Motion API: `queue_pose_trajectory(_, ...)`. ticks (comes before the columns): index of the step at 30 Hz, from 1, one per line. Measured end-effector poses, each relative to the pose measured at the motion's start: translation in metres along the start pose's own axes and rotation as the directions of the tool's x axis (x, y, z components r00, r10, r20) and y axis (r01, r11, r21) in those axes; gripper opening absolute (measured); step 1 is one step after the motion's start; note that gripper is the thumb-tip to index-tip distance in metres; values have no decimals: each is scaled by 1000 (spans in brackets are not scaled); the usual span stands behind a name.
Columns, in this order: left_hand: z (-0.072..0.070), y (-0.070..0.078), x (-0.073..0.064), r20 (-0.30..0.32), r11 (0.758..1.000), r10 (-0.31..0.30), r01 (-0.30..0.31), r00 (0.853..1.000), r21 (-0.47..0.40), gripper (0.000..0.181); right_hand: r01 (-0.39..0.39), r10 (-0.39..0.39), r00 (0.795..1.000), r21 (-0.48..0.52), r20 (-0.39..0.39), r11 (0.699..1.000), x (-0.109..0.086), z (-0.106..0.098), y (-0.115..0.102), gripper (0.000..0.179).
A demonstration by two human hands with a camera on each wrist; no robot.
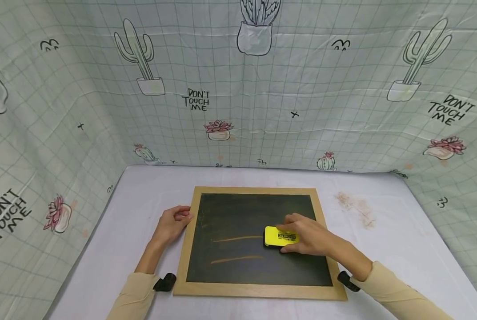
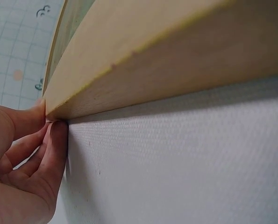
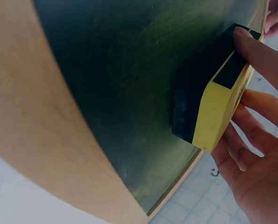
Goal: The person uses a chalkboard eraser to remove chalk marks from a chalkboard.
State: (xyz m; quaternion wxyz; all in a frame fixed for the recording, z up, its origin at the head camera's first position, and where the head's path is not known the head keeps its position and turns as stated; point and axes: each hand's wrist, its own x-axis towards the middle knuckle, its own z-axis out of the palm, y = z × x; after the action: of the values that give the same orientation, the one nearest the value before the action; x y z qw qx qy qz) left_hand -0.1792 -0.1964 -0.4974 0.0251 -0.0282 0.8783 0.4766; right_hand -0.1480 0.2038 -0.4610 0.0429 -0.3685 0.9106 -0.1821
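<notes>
A small chalkboard (image 1: 238,213) in a light wooden frame (image 1: 258,290) lies on the white-covered table. Two orange-brown chalk lines run across its lower left half. My right hand (image 1: 308,235) holds a yellow and black magnetic eraser (image 1: 277,236) by its long sides, against the board at the right end of the upper line. In the right wrist view the eraser's dark felt (image 3: 185,109) faces the board. At the frame's left edge, my left hand (image 1: 174,224) pinches the wood; the left wrist view shows the thumb and fingertips at the frame (image 2: 110,79).
The white tabletop (image 1: 154,186) surrounds the board, with a brownish smudge (image 1: 354,209) to its right. A cloth backdrop (image 1: 258,98) printed with cacti and a grid hangs behind and along both sides. A black wrist strap (image 1: 165,282) sits at the left cuff, another (image 1: 348,281) at the right.
</notes>
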Motion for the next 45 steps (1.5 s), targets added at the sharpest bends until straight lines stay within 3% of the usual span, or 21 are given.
queue_pose_trajectory(16,0,1,-1,0,999,-30,30,1000,16,34,22,-22,1000,16,-11,1000,12,7,-8,57)
queue_pose_trajectory(45,1,0,1,-2,999,-16,16,1000,32,34,100,-100,994,-2,39,995,56,18,-28,58)
